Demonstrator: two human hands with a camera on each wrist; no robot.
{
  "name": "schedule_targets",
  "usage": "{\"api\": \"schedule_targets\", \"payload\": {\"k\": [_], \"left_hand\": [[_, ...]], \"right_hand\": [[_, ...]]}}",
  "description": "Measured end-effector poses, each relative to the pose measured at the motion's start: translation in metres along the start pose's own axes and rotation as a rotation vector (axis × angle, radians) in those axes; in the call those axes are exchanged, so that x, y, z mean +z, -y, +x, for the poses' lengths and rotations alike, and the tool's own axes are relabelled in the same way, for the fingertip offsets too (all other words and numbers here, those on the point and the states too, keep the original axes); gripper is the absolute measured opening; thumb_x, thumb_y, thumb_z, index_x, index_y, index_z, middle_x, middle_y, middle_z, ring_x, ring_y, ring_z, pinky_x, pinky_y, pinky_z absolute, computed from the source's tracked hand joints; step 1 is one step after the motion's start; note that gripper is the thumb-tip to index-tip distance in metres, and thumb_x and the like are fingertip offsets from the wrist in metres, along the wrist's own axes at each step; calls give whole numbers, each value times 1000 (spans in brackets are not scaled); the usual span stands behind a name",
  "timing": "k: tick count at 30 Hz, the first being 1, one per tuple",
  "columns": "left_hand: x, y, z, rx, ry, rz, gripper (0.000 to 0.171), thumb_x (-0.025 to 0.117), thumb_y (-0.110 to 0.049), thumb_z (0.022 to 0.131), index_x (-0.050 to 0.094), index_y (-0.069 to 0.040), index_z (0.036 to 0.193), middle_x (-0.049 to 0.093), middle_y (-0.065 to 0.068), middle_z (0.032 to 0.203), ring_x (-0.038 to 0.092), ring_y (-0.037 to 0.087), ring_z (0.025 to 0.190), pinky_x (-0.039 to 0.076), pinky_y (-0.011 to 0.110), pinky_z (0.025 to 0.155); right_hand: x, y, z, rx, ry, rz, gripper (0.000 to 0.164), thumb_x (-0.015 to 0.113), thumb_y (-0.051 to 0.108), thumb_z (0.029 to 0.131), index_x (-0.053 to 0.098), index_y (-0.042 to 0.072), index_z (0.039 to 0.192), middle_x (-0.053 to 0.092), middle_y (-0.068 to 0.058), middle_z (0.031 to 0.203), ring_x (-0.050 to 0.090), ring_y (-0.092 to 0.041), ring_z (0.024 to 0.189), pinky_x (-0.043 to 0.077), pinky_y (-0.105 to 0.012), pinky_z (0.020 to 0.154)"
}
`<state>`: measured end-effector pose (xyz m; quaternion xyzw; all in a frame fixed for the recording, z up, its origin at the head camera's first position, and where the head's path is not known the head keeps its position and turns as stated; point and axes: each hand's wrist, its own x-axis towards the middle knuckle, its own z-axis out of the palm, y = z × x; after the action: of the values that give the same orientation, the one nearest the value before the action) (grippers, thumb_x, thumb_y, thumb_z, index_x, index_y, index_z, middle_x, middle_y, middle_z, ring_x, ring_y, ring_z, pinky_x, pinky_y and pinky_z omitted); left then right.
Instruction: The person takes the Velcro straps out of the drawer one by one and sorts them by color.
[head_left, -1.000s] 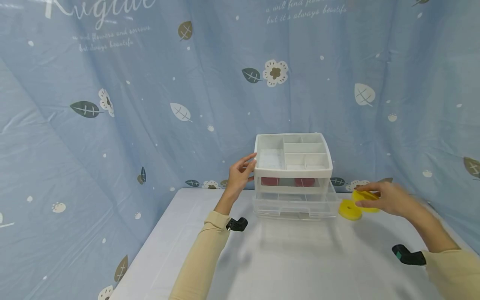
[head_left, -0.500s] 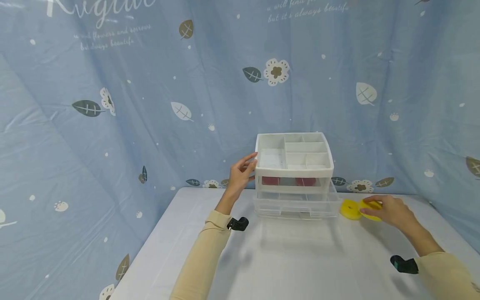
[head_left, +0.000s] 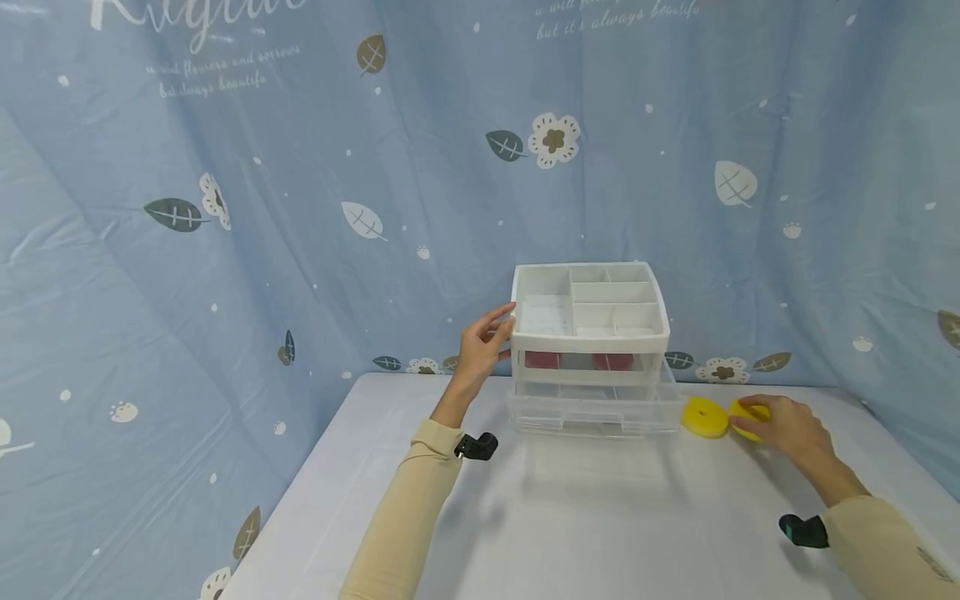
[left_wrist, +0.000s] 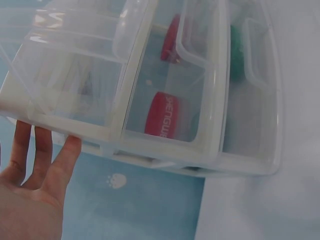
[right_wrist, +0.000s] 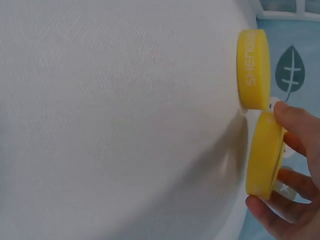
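Blue curtain (head_left: 450, 175): white script read "but always beautifu" left, "but it's always beautifu" right (big heading cut off). Red disc (left_wrist: 162, 115) bore "SHENGW…"; upper yellow disc (right_wrist: 253, 69), "SHENG…". Held yellow disc (right_wrist: 264, 155): marks illegible.

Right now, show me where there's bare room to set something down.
Bare table: in front of the drawers, between the sleeves; also between left sleeve and curtain. Crowded: right of the drawers, with two yellow rolls and the right hand.
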<state>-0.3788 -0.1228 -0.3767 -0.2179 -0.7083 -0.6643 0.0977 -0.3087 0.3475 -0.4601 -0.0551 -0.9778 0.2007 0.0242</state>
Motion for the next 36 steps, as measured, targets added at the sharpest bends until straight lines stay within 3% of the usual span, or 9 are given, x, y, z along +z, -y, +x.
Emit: {"api": "schedule_targets", "payload": {"k": [6, 8, 14, 20, 24, 36], "left_hand": [[1, 0, 0, -2, -23, 13, 39, 59, -33, 99, 58, -27, 138, 61, 16, 120, 66, 22, 107, 60, 42, 89], [1, 0, 0, -3, -23, 8, 40, 60, -34, 99, 58, -26, 138, 61, 18, 121, 66, 23, 107, 59, 45, 90], [1, 0, 1, -10, -21, -3, 41, 60, -35, 98, 59, -25, 138, 61, 19, 121, 66, 22, 106, 58, 47, 91], [1, 0, 0, -18, -30, -10, 39, 60, -35, 98, 59, -28, 136, 61, 18, 120, 66, 21, 106, 58, 48, 92], [0, -1, 0, -8, -32, 10, 42, 60, -35, 98, 58, -24, 139, 60, 21, 121, 66, 24, 107, 59, 45, 91], [3, -1, -2, -9, -30, -1, 45, 59, -34, 99, 56, -19, 141, 59, 22, 123, 66, 22, 107, 57, 49, 93]], "right_hand": [[5, -4, 3, 19, 14, 16, 71, 72, 43, 87, 52, -9, 132, 42, -40, 134, 44, -58, 109, 44, -70, 84], [8, -7, 5, 16, 23, 19, 70, 72, 42, 87, 52, -9, 132, 42, -40, 134, 41, -59, 113, 41, -74, 88], [22, -17, 9, -101, 13, 49, 57, 70, 30, 91, 54, -10, 128, 45, -39, 133, 38, -58, 118, 35, -76, 97], [30, -22, 10, -126, -15, 58, 58, 68, 32, 92, 53, -9, 130, 44, -39, 134, 37, -58, 120, 33, -77, 97], [34, -22, 9, -116, -30, 81, 60, 66, 36, 94, 51, -8, 133, 42, -38, 137, 35, -58, 122, 30, -77, 98], [51, -21, 2, -103, -160, 78, 49, 66, 25, 95, 51, -4, 132, 42, -39, 132, 38, -59, 115, 34, -78, 95]]}}
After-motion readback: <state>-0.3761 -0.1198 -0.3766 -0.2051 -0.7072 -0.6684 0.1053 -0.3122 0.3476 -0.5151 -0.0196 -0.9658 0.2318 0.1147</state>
